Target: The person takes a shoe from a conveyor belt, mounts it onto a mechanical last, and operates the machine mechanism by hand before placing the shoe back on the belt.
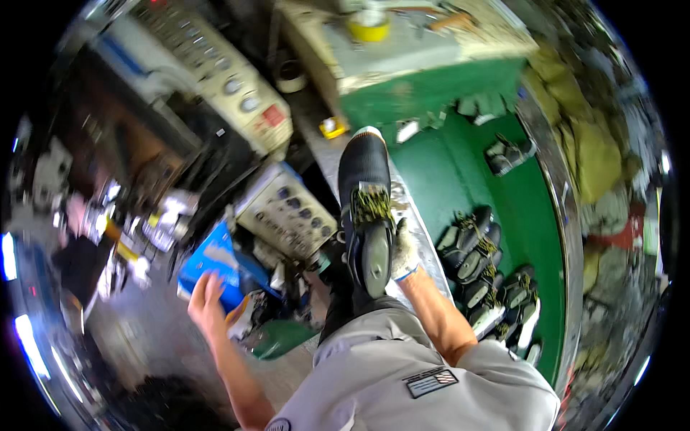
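Note:
My right hand (404, 251), in a pale work glove, grips the heel end of a black shoe (365, 201) with yellow-green laces; the shoe's toe points away from me over a metal ledge (420, 248). My left hand (206, 300) is bare with its fingers spread. It rests on a blue box-like object (212, 262) down at my left side. My grey shirt fills the lower middle of the view.
A cream machine with control panels (287, 212) stands left of the shoe. Several more black shoes (489, 276) lie on a green surface (460, 172) to the right. A yellow tape roll (368, 27) sits on a far bench. Olive fabric (589, 151) is piled at the right.

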The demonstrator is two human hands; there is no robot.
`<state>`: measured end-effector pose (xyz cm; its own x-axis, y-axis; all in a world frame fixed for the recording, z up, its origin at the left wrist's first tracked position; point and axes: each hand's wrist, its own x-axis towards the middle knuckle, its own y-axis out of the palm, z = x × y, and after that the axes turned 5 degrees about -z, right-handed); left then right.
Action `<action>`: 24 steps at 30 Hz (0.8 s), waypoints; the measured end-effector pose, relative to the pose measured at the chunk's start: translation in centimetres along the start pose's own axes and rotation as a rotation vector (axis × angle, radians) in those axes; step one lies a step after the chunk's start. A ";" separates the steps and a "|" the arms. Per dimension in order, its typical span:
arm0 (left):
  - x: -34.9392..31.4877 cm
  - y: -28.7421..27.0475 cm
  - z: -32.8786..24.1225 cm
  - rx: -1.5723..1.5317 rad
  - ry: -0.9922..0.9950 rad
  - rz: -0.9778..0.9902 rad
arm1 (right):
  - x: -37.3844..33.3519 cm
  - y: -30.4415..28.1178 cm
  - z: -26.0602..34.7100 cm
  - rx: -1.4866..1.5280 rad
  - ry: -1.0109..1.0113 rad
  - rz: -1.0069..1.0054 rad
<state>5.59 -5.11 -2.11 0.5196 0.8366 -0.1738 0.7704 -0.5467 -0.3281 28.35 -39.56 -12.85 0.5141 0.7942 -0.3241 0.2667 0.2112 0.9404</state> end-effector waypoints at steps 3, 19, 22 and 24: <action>1.5 5.7 -4.0 -0.283 -0.036 0.280 | 2.8 2.0 -7.8 -0.305 -0.098 -0.177; 7.2 -9.6 0.4 -0.573 -0.093 -0.241 | 15.0 11.8 -26.8 -0.908 0.216 0.046; 8.3 -10.6 1.0 -0.668 -0.009 -0.297 | 16.7 13.3 -28.8 -0.956 0.126 0.033; 8.9 -10.8 1.4 -0.768 0.035 -0.313 | 18.0 13.6 -29.8 -0.962 0.097 0.027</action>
<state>1.38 8.27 -1.38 0.2406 0.9595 -0.1467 0.9125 -0.1720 0.3712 16.96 -5.41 -2.83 0.4294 0.8398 -0.3321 -0.5475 0.5345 0.6438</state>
